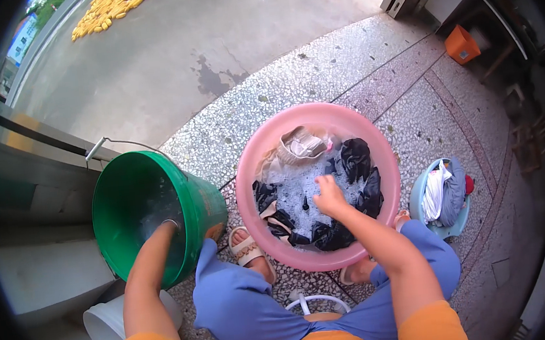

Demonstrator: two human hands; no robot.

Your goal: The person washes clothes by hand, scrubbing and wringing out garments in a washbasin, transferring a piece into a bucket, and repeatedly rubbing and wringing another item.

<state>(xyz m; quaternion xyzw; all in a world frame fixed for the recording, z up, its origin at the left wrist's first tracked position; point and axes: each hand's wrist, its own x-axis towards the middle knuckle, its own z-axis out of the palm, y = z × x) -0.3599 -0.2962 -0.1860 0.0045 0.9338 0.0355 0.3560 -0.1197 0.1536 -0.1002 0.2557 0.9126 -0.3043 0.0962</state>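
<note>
A pink basin point(269, 246) stands between my feet, with foamy water and wet clothes in it. Dark garments point(356, 161) lie around its right and lower sides, and a beige cloth point(301, 144) is bunched at the far side. Over the foam near the middle is my right hand point(331, 198), its fingers curled in, with nothing visible in them. My left arm reaches into a green bucket point(206, 208) that holds water. Only the wrist of my left hand point(169, 227), with a thin bracelet, shows there; the fingers are hidden inside.
To the right, a light blue basin point(419, 197) holds folded clothes point(451, 196). A white bucket point(103, 327) stands behind the green one, near a wall at left. Farther off are an orange bin point(462, 44) and a pile of yellow corn cobs point(114, 9).
</note>
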